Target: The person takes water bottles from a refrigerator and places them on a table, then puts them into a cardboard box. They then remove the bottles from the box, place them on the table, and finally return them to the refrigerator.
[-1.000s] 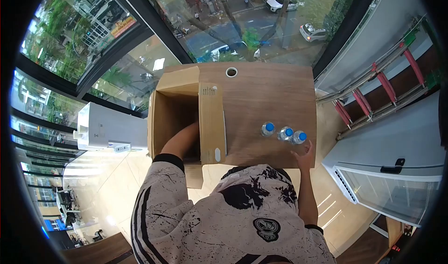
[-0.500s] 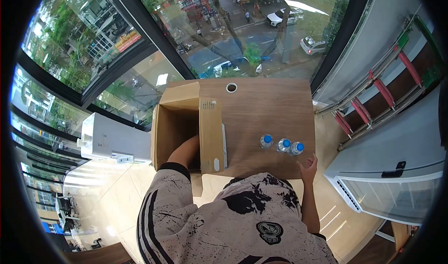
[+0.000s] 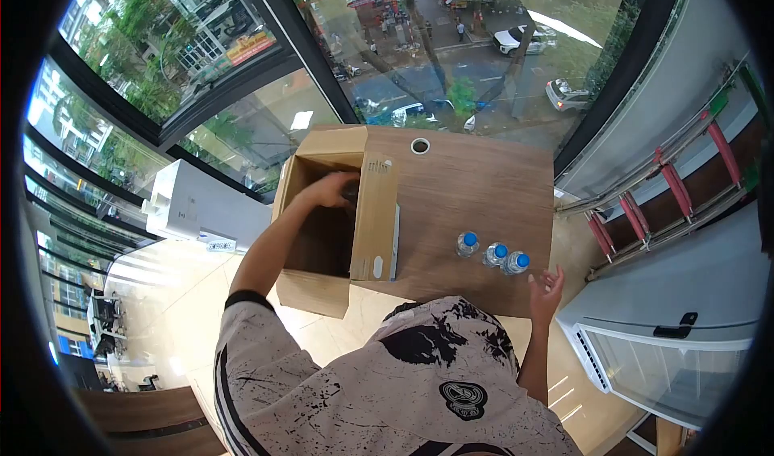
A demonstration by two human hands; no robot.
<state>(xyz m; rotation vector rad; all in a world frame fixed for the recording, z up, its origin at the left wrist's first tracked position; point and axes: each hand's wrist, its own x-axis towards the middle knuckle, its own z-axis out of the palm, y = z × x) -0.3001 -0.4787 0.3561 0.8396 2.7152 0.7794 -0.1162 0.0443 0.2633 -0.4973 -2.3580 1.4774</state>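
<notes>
My left hand (image 3: 329, 190) is inside the upper part of the open cardboard box (image 3: 375, 234). Its fingers curl round a dark thing (image 3: 351, 191) near the box's right wall, partly hidden, so I cannot make out its kind. Near the table's right front corner is my right hand (image 3: 546, 292), fingers apart and holding nothing. Just beyond it stand three clear plastic bottles with blue caps: a left bottle (image 3: 467, 245), a middle bottle (image 3: 495, 254) and a right bottle (image 3: 515, 263). The right bottle is closest to that hand, with a small gap between them.
The wooden table (image 3: 476, 174) has a round cable hole (image 3: 420, 145) at its far edge, close to tall windows. A flat pale item (image 3: 396, 242) shows beside the box. A white appliance (image 3: 189, 206) is at left; a ladder with red steps (image 3: 673, 190) leans at right.
My left hand has come up from deep in the box, and the dark thing now shows in its fingers. My right hand stays beside the bottles. The whole view has shifted slightly.
</notes>
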